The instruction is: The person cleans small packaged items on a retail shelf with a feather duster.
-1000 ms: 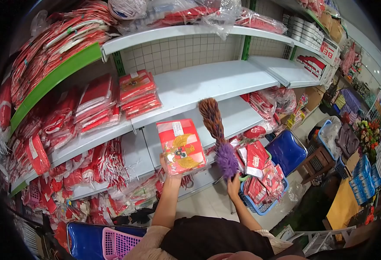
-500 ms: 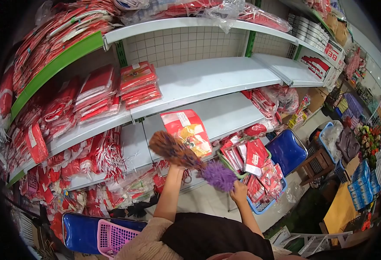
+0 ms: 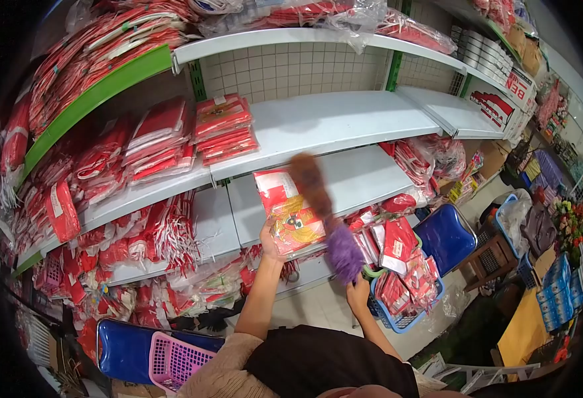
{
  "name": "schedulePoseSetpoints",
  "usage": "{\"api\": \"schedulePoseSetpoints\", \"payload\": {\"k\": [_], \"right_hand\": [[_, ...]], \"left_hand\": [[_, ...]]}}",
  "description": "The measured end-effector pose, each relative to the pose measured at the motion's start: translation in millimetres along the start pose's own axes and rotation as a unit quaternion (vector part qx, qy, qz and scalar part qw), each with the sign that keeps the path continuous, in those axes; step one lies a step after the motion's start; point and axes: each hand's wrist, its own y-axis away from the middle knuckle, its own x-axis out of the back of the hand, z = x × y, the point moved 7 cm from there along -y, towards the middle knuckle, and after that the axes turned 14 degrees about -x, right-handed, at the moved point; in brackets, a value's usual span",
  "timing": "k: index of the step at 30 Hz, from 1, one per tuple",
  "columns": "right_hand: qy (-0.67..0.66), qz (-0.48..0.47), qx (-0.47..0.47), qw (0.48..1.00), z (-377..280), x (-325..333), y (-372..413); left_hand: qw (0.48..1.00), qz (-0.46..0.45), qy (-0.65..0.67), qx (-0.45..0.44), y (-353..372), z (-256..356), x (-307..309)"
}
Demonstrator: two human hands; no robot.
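The feather duster [image 3: 328, 215] is swinging again! Half a second back it lay swept toward 10 o'clock beneath the red packet [image 3: 281, 199]. Now the right hand [image 3: 358, 292] has whipped it up, its brown tip blurred near 11 o'clock, crossing the packet's right side. The left hand [image 3: 269, 240] has lowered the packet a touch.

Beige knitted sleeves [image 3: 221, 375] show at the bottom, loose and bunched up the arms. The forearms run bare from there to the left hand [image 3: 271, 233] and right hand [image 3: 358, 295]. Between the sleeves, a dark brown cloth [image 3: 331, 365] drapes over the chest.
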Motion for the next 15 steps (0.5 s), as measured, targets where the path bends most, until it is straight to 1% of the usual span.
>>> {"api": "schedulePoseSetpoints", "payload": {"k": [1,4,5,7,8,9,10,12,13,15], "right_hand": [[-0.066,0.007,-0.043,0.997,2,-1,-4],[-0.118,0.018,-0.059,0.991,8,1,-5],[-0.092,0.048,0.055,0.993,-3,8,1],[0.003,0.022,0.150,0.988,-12,7,6],[0.050,0.010,0.194,0.980,-24,10,13],[0.066,-0.008,0.185,0.981,-35,6,14],[0.065,-0.015,0.144,0.987,-26,-5,11],[0.064,-0.028,0.061,0.996,-2,-29,5],[0.037,-0.035,0.055,0.997,-15,-26,9],[-0.003,-0.047,0.022,0.999,-26,-26,14]], "left_hand": [[1.000,0.011,-0.009,-0.003,-2,3,5],[1.000,-0.001,-0.001,-0.015,-5,12,11],[0.998,-0.040,0.044,-0.009,-5,14,7],[0.984,-0.117,0.133,0.005,-5,17,3],[0.895,-0.344,0.278,0.050,-1,12,-22],[0.937,-0.272,0.219,0.030,-9,10,-1],[0.968,-0.196,0.158,0.010,-12,14,4],[0.991,-0.091,0.094,0.028,-15,13,14],[0.997,-0.038,0.061,0.036,-17,13,21],[0.997,-0.054,0.047,0.021,-19,20,20]]}}
